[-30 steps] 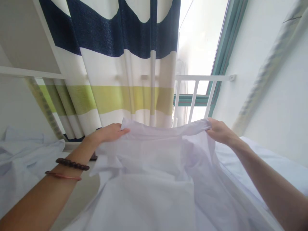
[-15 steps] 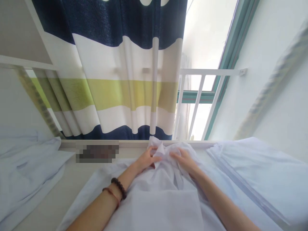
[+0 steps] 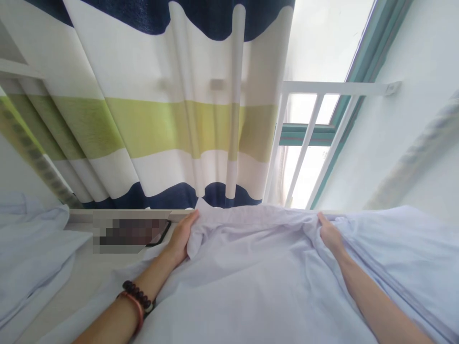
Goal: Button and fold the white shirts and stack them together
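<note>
A large white cloth (image 3: 251, 282) lies spread before me, with a folded, collar-like upper edge stretched between my hands and creases running down from it. My left hand (image 3: 182, 235) grips the left end of that edge, beside a pointed corner of fabric; its fingertips are partly behind the cloth. At the right end, my right hand (image 3: 330, 235) pinches the edge between thumb and fingers. Dark beads and a reddish bangle circle my left wrist.
Folded white cloth (image 3: 412, 258) lies at the right, another white pile (image 3: 28, 258) at the left. A blurred-out dark object (image 3: 132, 232) sits on the pale surface (image 3: 82, 267). Behind are a striped curtain (image 3: 201, 124), a white railing (image 3: 340, 88) and a window.
My hands have moved apart, left hand leftward and right hand rightward. The bunched cloth between them is now stretched wide. The view has shifted slightly closer.
</note>
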Demonstrator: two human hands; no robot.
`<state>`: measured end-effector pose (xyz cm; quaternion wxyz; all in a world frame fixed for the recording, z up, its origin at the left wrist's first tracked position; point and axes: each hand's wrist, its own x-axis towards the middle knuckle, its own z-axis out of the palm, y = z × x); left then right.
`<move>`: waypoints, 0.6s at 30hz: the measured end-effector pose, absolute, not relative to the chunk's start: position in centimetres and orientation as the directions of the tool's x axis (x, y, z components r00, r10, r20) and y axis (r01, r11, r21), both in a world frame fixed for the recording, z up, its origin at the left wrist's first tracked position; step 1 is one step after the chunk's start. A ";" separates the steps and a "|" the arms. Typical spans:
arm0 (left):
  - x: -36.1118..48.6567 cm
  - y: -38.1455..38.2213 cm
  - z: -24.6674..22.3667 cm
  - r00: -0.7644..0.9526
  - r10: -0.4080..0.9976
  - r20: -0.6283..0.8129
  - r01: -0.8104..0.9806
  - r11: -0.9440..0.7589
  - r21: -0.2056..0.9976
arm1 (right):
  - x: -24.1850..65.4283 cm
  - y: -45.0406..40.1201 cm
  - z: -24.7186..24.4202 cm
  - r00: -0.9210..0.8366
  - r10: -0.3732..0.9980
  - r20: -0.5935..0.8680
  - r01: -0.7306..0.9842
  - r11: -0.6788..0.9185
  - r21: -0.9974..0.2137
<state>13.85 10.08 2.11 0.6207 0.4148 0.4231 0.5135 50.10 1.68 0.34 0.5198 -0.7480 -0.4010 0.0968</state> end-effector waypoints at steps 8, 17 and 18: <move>15.1 8.2 0.8 0.376 0.903 0.205 0.257 -0.315 0.914 | 47.8 2.1 -1.1 0.630 0.714 0.306 0.598 -0.194 -0.777; 13.2 6.3 3.7 0.515 0.835 0.194 0.681 -0.536 0.499 | 43.6 0.4 -0.1 0.416 0.889 0.194 0.838 -0.291 -0.462; 12.0 5.7 4.4 0.528 0.835 0.153 0.725 -0.537 0.431 | 43.3 0.2 0.4 0.384 0.907 0.170 0.861 -0.285 -0.422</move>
